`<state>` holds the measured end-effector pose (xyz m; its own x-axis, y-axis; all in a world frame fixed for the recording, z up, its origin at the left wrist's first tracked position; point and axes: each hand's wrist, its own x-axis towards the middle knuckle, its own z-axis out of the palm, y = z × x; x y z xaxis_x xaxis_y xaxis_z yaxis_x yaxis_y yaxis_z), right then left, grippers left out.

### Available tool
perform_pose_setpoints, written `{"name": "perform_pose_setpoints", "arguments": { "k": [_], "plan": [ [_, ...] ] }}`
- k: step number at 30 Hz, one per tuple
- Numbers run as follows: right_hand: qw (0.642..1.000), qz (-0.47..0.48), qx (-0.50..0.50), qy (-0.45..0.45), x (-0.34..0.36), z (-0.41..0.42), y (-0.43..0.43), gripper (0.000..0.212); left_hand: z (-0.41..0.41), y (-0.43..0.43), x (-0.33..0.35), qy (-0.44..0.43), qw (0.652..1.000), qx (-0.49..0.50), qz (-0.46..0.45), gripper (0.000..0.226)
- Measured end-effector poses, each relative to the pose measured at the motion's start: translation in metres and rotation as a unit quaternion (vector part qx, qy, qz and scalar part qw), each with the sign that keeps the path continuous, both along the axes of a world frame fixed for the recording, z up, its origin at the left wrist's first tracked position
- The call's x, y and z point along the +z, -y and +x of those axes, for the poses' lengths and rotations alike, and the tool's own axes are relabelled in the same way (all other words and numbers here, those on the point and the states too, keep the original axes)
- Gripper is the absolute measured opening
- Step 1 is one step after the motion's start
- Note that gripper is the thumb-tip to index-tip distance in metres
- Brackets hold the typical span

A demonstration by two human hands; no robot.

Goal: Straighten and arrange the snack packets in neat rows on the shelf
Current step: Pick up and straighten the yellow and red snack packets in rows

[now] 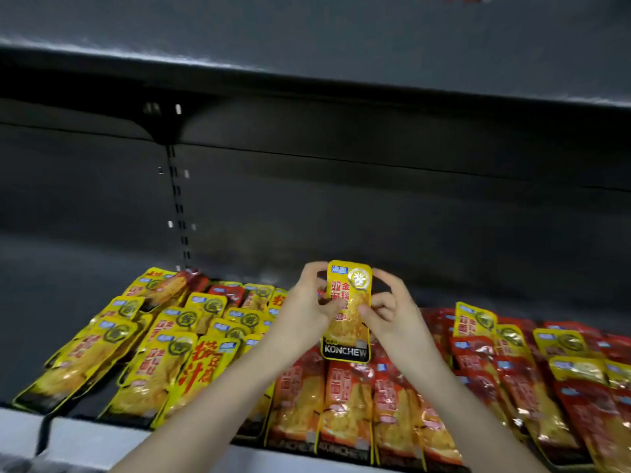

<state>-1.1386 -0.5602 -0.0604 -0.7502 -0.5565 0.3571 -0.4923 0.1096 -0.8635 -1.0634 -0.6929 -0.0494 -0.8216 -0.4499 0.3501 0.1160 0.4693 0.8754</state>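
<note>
Dark shelf (341, 268) bears yellow packets (143, 346), red packets (512, 380).

Yellow packet (348, 310) upright above the shelf (102, 435) — yellow packets (136, 346) left, red packets (512, 380) right.

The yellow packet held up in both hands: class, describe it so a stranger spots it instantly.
Find the dark shelf covered with lying snack packets. Above its middle, the left hand and right hand hold one glossy yellow foil packet upright. It alone is lifted, showing a black KONCHEW band.

Arms: two forearms were in view, both bare, with no sleeve showing.
Hands: left hand (305, 307) and right hand (389, 314) were bare, ungloved.
Jewellery: no ring, watch or band showed.
</note>
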Motion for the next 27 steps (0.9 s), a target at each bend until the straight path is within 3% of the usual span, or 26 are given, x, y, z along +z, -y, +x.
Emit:
{"name": "perform_pose_setpoints", "arguments": {
  "k": [3, 13, 19, 27],
  "plan": [
    [0.999, 0.036, 0.031, -0.006, -0.014, 0.018, 0.032, 0.052, 0.029, 0.036, -0.006, 0.06, 0.997, 0.021, -0.032, 0.059],
    [0.991, 0.097, 0.078, -0.044, -0.032, 0.092, 0.122, 0.065, 0.111, 0.122, -0.011, 0.148, 0.983, 0.077, -0.072, 0.06],
    [0.98, 0.153, 0.104, -0.068, -0.033, 0.125, 0.152, 0.055, 0.14, 0.16, -0.018, 0.198, 0.97, 0.089, -0.11, 0.064],
    [0.932, 0.263, 0.147, -0.204, -0.03, 0.149, 0.168, 0.044, 0.162, 0.193, -0.028, 0.288, 0.934, 0.047, -0.206, 0.071]
  ]
}}
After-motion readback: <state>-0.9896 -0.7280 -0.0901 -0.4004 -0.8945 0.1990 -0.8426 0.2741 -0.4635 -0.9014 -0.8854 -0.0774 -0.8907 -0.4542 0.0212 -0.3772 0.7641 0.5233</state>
